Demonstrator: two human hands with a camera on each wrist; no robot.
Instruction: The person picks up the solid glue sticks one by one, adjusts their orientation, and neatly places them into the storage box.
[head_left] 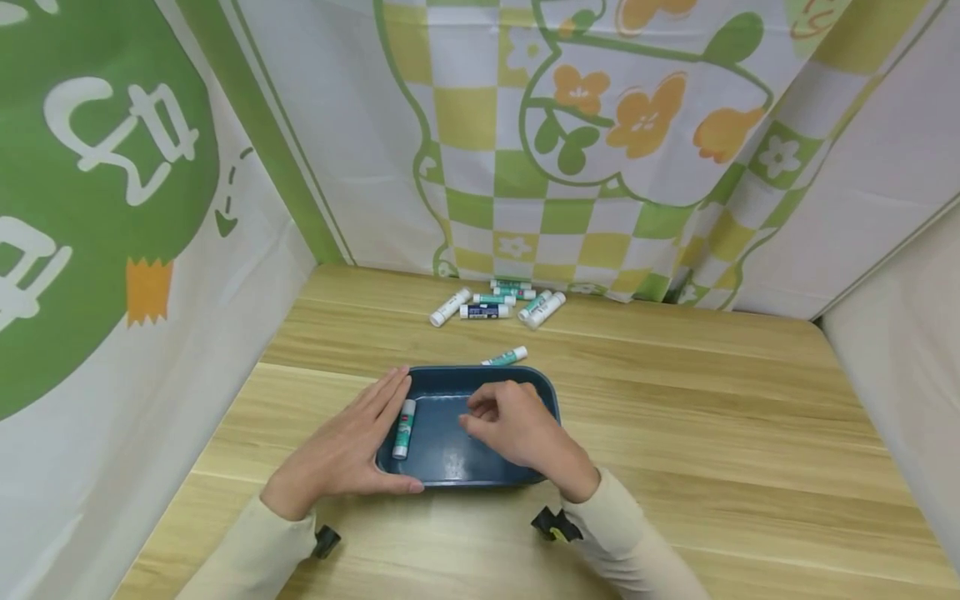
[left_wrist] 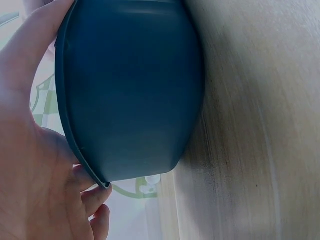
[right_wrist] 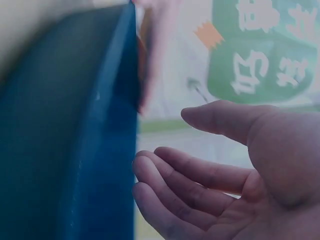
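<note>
Evidently, the glue stick [head_left: 403,430] lies inside the blue tray [head_left: 438,437], lower centre; the left hand [head_left: 347,454] grips the tray's left end, probably steadying it, while the right hand's [head_left: 517,427] fingers bend loosely, empty, above.

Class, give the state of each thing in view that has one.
Blue tray: right side up
Glue stick in tray: lying down
Glue stick behind tray: lying, partly hidden
Far glue sticks: lying, grouped
Left hand: holding tray
Right hand: empty, over tray
Curtain: hanging
</note>
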